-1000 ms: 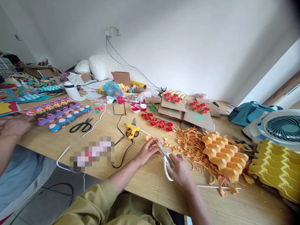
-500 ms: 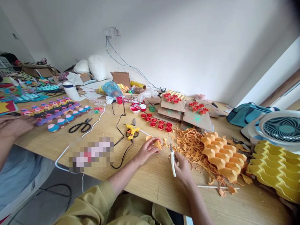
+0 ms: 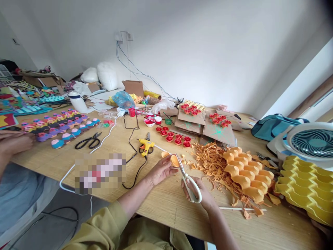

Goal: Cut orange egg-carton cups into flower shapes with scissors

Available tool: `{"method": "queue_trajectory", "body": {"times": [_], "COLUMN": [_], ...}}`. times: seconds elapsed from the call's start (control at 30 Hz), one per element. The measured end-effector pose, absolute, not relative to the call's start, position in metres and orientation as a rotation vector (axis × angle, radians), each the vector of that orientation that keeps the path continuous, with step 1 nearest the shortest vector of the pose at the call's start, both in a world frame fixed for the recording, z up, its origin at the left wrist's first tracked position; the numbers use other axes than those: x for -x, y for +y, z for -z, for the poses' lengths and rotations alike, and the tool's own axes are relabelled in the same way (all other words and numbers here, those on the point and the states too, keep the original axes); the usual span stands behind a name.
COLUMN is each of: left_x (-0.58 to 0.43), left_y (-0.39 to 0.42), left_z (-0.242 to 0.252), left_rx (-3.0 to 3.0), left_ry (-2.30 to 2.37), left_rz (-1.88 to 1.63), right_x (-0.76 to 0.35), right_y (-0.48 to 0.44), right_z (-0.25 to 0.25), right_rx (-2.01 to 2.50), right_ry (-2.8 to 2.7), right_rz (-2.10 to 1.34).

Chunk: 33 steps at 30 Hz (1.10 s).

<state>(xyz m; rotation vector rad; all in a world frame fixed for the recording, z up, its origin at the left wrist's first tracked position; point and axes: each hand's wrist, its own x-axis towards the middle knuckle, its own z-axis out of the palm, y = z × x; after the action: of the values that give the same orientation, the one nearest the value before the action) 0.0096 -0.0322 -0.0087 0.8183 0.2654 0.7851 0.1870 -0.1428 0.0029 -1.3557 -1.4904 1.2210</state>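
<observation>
Between the fingers of my left hand is a small orange cup piece, its rounded opening facing me. My right hand is closed round white-handled scissors, whose blades reach up to the right edge of the cup piece. Another orange piece lies on the table just behind my left hand. To the right, orange shavings are heaped beside an orange egg tray.
A yellow glue gun, black scissors and a white cable lie left. Red paper roses stand behind my hands. A yellow tray and fan are right. Another person's hand is far left.
My left hand has turned the orange piece so its opening shows. The scissors in my right hand have moved left and tilted, with their blades now at the piece.
</observation>
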Motion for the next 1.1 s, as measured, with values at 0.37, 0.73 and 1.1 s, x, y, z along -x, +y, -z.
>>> {"method": "queue_trajectory", "body": {"times": [0.37,0.73,1.1], "left_x": [-0.008,-0.009,-0.009], "left_y": [-0.034,-0.032,-0.029], "left_z": [0.005,0.006,0.009], "left_rx": [-0.728,-0.772,-0.786], "left_ry": [0.270,0.331,0.308], "left_rz": [-0.715,-0.809,-0.835], "right_x": [-0.190,-0.192,-0.200], "right_y": [-0.135,-0.134,-0.133], "right_z": [0.005,0.015,0.015], "right_rx": [1.345,1.556,1.615], "right_ry": [-1.227,-1.416,-1.800], "right_rz": [-0.930,-0.600,-0.331]}}
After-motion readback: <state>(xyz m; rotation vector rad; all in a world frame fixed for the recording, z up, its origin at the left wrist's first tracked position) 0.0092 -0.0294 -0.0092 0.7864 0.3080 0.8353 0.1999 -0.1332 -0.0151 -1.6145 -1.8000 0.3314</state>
